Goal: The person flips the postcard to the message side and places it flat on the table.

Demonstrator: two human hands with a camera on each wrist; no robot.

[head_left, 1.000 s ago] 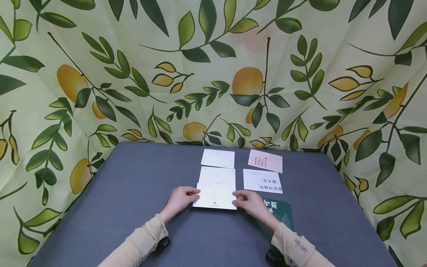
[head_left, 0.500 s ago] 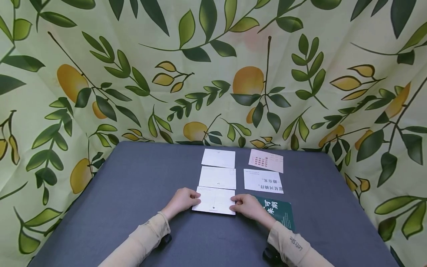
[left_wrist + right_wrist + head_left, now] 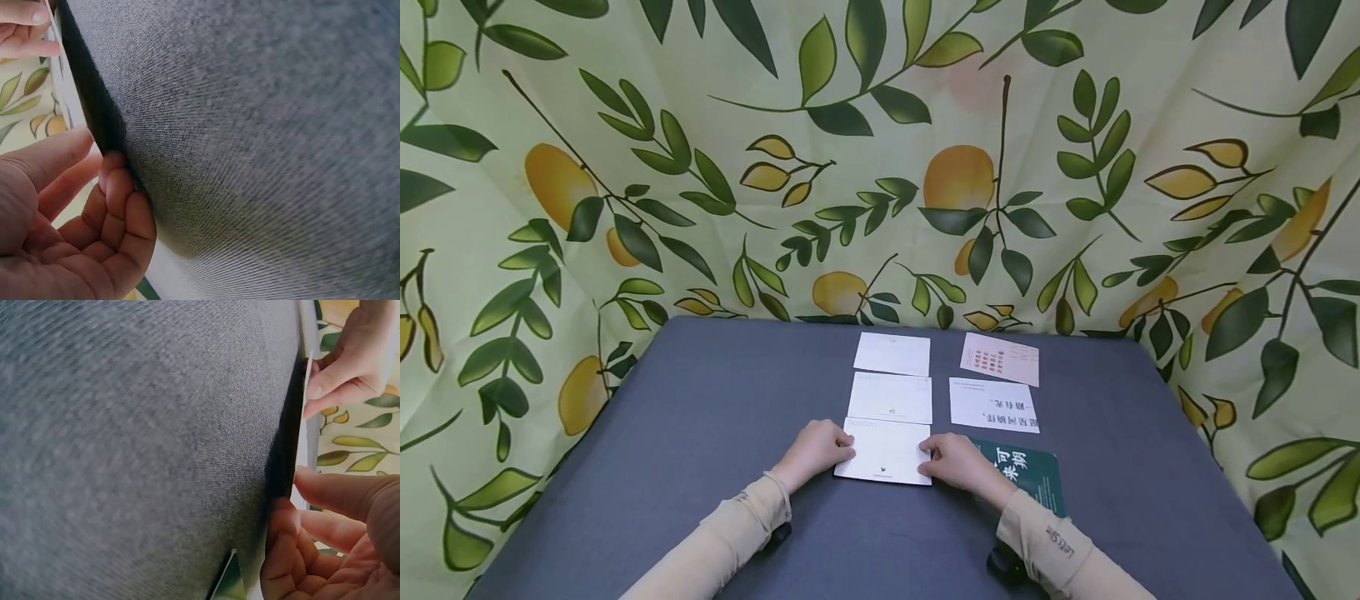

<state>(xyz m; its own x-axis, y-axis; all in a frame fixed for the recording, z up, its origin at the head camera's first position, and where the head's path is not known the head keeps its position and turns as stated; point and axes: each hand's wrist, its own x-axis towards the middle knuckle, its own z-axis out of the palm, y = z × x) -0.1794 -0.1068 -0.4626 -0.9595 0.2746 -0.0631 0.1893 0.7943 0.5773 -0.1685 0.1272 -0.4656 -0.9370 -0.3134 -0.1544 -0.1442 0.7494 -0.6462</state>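
A white postcard [image 3: 882, 450] with a thin dividing line is at the near end of a column of white cards. Its left edge is pinched between thumb and fingers of my left hand [image 3: 814, 454]; my right hand [image 3: 961, 467] pinches the right edge. In both wrist views, the postcard's near edge [image 3: 76, 97] stands slightly above the cloth, with a dark shadow beneath. Beyond it lie a middle white postcard [image 3: 891, 398] and a far white postcard [image 3: 892, 353], edge near edge.
Right of the column lie a pink card [image 3: 1000, 358], a white card with dark lettering [image 3: 992, 405] and a green card [image 3: 1039, 477], partly behind my right hand. A grey cloth covers the table [image 3: 730, 383]; a leaf-patterned curtain [image 3: 865, 242] hangs behind.
Both hands have brought the near postcard toward me, off the middle postcard it overlapped, so the middle one now shows fully. Over the last half second it has barely moved.
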